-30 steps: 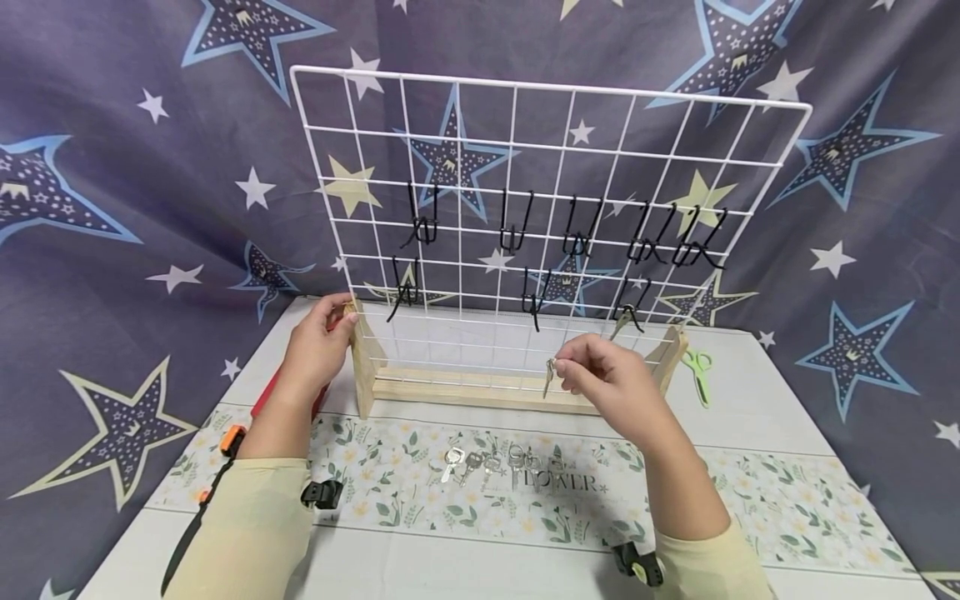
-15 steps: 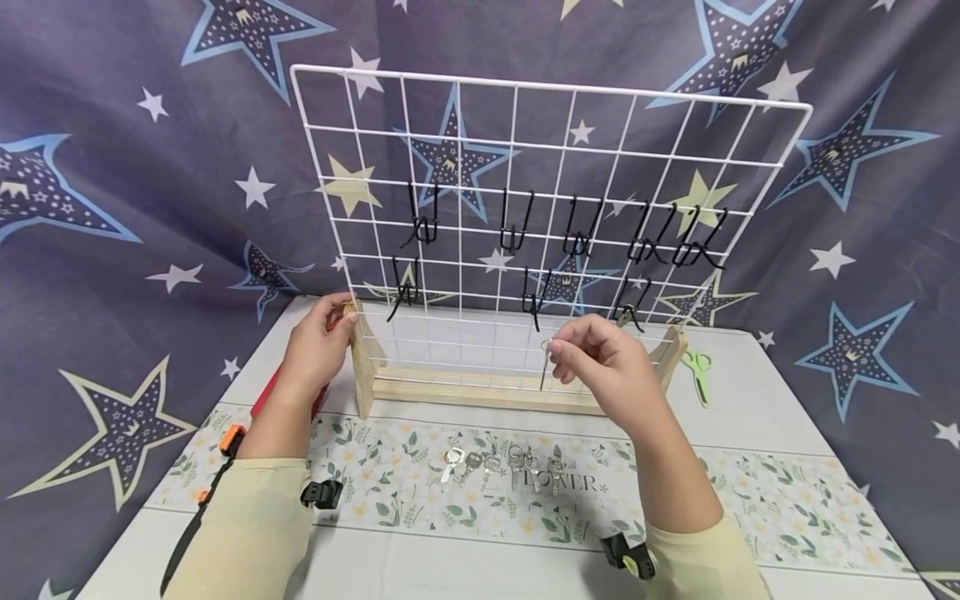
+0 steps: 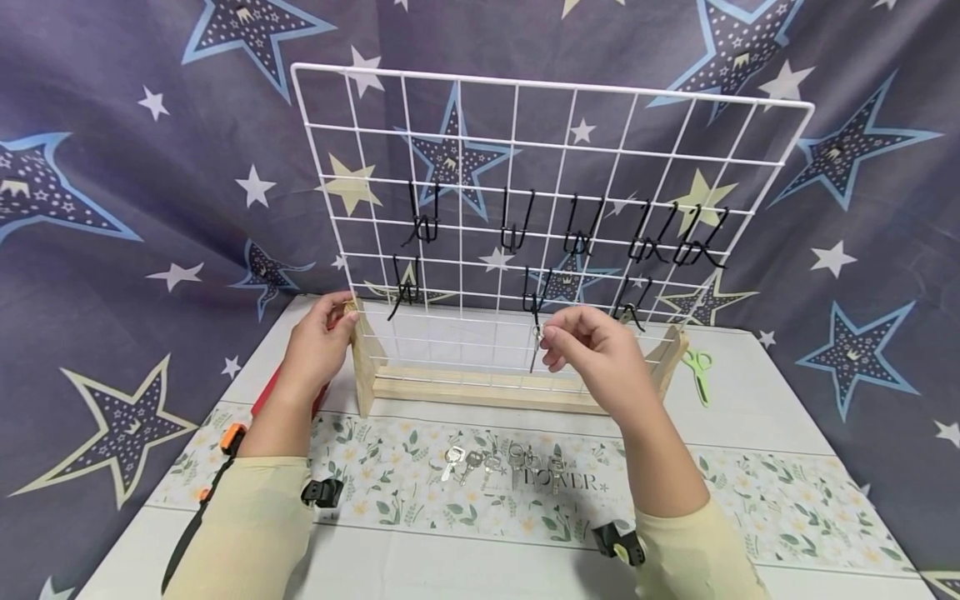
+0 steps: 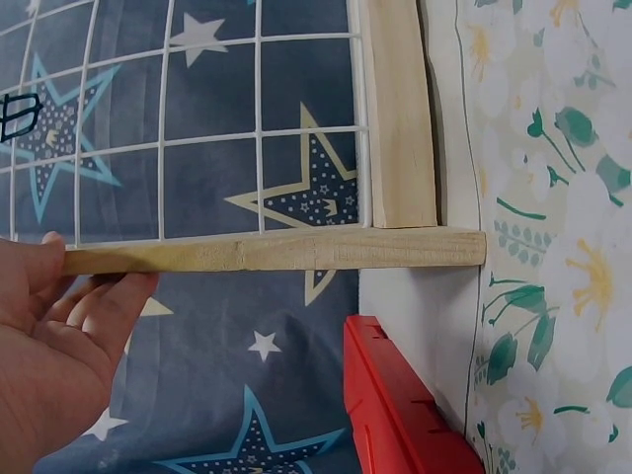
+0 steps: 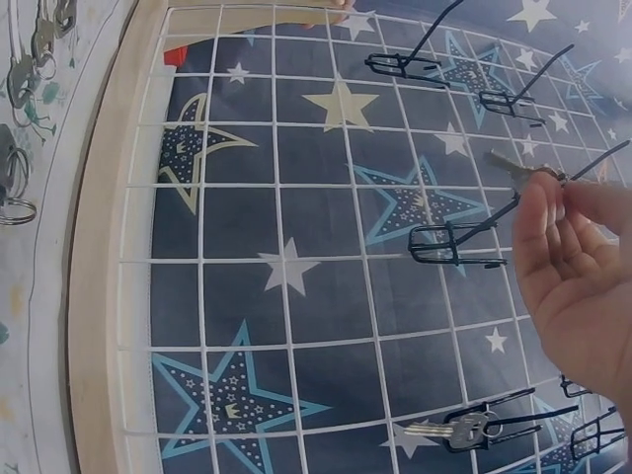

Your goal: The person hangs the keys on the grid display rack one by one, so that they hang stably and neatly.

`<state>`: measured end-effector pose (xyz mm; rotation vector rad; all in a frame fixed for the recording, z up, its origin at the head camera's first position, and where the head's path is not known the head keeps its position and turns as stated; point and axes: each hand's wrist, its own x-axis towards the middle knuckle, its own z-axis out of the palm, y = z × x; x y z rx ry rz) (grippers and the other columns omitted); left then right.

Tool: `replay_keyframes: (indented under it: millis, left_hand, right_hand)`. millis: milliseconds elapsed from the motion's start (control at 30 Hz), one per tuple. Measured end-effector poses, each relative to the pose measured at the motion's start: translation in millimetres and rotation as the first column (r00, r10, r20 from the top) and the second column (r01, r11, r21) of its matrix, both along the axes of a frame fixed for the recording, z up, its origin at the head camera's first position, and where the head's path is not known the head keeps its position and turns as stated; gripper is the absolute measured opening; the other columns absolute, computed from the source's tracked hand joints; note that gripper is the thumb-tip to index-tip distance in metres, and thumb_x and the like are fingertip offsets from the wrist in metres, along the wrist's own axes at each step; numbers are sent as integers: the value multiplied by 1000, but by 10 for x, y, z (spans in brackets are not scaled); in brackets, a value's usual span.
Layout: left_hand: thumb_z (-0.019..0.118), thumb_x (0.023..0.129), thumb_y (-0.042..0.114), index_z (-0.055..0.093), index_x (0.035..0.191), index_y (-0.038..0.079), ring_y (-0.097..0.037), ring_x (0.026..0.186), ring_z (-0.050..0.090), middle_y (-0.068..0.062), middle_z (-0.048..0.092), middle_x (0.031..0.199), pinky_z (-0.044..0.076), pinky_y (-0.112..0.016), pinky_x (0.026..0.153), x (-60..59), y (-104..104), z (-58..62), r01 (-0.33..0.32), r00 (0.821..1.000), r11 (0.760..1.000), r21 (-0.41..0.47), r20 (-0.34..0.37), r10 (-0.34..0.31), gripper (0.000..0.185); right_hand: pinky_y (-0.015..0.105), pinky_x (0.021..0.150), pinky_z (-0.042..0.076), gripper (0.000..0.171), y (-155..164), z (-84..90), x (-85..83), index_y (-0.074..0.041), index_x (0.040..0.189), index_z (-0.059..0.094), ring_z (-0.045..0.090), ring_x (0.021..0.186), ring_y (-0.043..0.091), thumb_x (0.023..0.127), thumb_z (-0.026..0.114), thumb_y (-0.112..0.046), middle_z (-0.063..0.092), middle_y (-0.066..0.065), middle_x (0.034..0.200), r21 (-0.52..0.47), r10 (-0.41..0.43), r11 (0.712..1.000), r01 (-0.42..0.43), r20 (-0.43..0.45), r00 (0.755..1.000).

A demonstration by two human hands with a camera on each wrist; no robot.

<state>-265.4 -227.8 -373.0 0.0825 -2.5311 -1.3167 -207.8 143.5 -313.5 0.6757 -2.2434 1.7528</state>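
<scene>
My left hand (image 3: 318,346) grips the upper end of the wooden side piece (image 4: 296,249) of a stand that bears a white wire grid (image 3: 551,85). Between thumb and fingertips, my right hand (image 3: 596,354) pinches a key (image 3: 535,350) with a ring, blade downward. That key is by the tip of the lower middle black hook (image 3: 536,292); whether its ring touches the hook I cannot tell. In the right wrist view another key (image 5: 449,430) hangs from a hook by its ring. Several more black hooks (image 3: 513,225) are clipped across the grid.
Several ringed keys (image 3: 453,462) lie in a row on the flowered strip (image 3: 405,500) in front of the stand. Green scissors (image 3: 699,379) lie to its right. A red object (image 4: 400,395) is beside its left end. Behind hangs a star-patterned cloth (image 3: 187,250).
My right hand has moved left and slightly up, bringing the key from the right to the lower middle hook. My left hand has stayed on the wooden side piece.
</scene>
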Motion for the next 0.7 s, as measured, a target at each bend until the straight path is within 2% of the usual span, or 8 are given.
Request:
replay_keyframes:
  millis: [200,700]
  left_hand:
    - [48,104,29,47,143,18,-29,114,59,-15,59,134,51,-46,95,-1,2,3,1,1000,1000,-2,0,-1,41]
    - [48,104,28,47,144,19,-29,115,59,-15,58,135,51,-46,95,-1,5,1,-8,1000,1000,4,7,8,41]
  right_hand:
    - [37,66,60,16,-29,-15,-47,-1,99,64,67,71,28,96,64,-17,66,18,84,-34,-9,999,10,23,1000]
    - [36,66,61,19,-66,-107,-249,-4,99,65,68,72,24,96,65,-22,67,13,85,-25,-94,995,97,85,992]
